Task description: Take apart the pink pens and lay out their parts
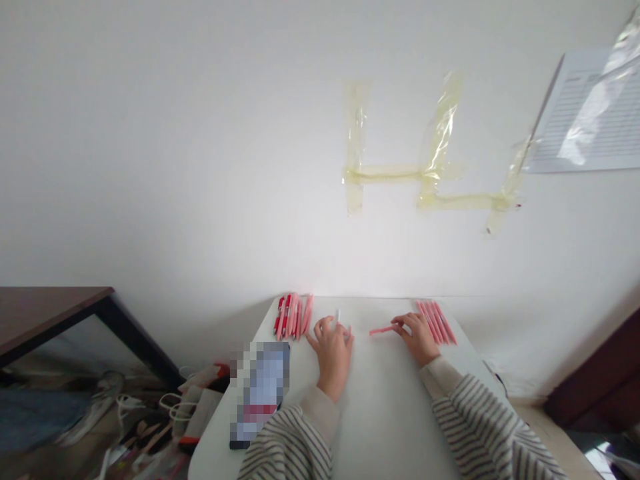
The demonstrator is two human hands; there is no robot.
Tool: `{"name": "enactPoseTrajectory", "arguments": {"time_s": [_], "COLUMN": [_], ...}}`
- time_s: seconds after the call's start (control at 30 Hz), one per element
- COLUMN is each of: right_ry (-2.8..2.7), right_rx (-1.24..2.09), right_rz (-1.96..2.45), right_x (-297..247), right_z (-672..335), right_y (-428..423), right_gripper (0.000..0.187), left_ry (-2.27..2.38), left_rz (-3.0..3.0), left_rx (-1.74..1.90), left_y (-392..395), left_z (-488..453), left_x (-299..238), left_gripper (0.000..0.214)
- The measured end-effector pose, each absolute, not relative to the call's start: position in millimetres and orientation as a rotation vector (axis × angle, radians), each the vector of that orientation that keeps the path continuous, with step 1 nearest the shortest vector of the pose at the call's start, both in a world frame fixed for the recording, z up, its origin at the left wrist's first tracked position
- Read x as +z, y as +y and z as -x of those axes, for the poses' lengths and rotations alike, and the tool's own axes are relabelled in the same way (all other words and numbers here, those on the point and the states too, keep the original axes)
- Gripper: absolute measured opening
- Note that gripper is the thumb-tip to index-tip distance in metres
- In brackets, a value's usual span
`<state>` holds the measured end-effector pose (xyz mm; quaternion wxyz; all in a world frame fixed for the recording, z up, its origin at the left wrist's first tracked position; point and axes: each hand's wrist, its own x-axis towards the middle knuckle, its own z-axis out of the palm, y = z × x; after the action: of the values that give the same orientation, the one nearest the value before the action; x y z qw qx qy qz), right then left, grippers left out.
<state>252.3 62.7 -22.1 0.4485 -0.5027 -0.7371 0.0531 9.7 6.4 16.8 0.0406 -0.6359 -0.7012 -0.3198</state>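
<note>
My left hand (333, 357) rests low over the table, fingers bent around a slim white stick (339, 316) whose end pokes out beyond them. A short pink piece shows by its thumb; whether it belongs to the white stick I cannot tell. Between the thumb and fingers of my right hand (416, 337) is a thin pink pen (382, 330), its free end pointing left. Left of my left hand lies a row of red and pink pens (293, 317). Another row, of pink pens (437, 323), lies just beyond my right hand.
The white table (385, 413) stands against a wall with yellowed tape. A pixelated phone-like object (264, 387) lies at its left side. A dark brown table (55, 310) stands farther left, with bags and cables (185, 413) on the floor.
</note>
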Motion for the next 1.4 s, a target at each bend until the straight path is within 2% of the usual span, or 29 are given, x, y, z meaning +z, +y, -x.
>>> {"name": "enactPoseTrajectory", "arguments": {"time_s": [0.53, 1.4], "right_ry": [-1.848, -1.912], "right_rx": [0.166, 0.159], "right_rz": [1.229, 1.180], "right_x": [-22.2, -23.4], "right_z": [-249.3, -245.4], "right_y": [60.4, 60.7], "right_gripper": [0.032, 0.026], "left_ry": [-2.108, -2.146], "left_rz": [2.216, 2.235], "left_rx": [-1.089, -1.024], "left_y": [0.4, 0.5], "left_z": [-19.9, -21.5], "left_x": [10.8, 11.4], "left_gripper": [0.014, 0.006]}}
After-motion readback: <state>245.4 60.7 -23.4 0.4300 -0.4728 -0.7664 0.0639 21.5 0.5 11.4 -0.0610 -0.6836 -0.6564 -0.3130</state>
